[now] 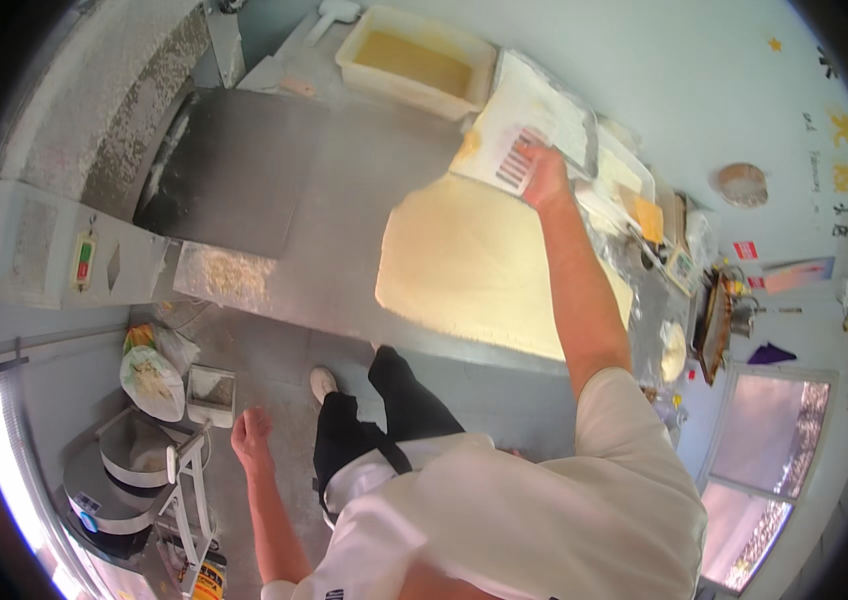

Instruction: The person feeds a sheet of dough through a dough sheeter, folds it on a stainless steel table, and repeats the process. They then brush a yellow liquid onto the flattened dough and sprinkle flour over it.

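Observation:
A large pale yellow sheet of dough [469, 262] lies flat on the grey worktop. My right hand [546, 176] is at the dough's far edge, its fingers closed on the near corner of a flat white piece with dark stripes or slots [515, 161]; what it is made of is not clear. This piece lies over a tray of white flour or powder [536, 94]. My right forearm passes above the dough. My left hand [252, 437] hangs low on the left, away from the worktop, its fingers curled with nothing seen in them.
A pale plastic tub with yellowish contents [416, 64] stands at the back. Left on the worktop are a dark belt [236, 165] of a machine and scattered crumbs [229, 274]. More containers [623, 176] line the right wall. A dustpan [212, 394] and plastic bag [154, 382] are at floor level.

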Demonstrator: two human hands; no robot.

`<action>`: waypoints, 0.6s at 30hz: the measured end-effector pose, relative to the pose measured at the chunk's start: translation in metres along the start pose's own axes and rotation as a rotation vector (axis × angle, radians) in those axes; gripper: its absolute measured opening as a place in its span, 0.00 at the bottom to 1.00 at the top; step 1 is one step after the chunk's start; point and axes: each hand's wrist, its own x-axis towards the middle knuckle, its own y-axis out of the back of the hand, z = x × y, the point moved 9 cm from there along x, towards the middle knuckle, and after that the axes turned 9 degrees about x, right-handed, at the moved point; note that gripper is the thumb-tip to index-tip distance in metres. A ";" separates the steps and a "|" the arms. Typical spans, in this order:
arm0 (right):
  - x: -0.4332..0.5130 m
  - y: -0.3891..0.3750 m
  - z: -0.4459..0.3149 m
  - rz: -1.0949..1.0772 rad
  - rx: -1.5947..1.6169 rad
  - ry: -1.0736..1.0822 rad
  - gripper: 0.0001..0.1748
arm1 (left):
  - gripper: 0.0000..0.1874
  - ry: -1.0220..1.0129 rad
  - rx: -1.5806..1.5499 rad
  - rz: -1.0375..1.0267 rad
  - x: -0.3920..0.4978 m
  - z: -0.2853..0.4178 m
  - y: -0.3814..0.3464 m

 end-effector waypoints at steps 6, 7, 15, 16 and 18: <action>0.141 -0.120 -0.066 -0.133 -0.487 0.241 0.21 | 0.17 0.101 -0.045 0.132 -0.056 0.004 -0.047; 0.144 -0.141 -0.067 -0.136 -0.889 0.452 0.20 | 0.16 0.129 -0.082 0.124 -0.063 -0.008 -0.057; 0.117 -0.205 0.066 -0.283 -1.979 0.904 0.14 | 0.20 0.183 -0.054 0.093 -0.100 -0.011 -0.107; 0.106 -0.203 0.073 -0.247 -2.053 1.027 0.14 | 0.19 0.180 -0.047 0.097 -0.100 -0.009 -0.106; 0.093 -0.197 0.074 -0.320 -2.048 0.991 0.15 | 0.17 0.172 -0.038 0.096 -0.100 -0.009 -0.102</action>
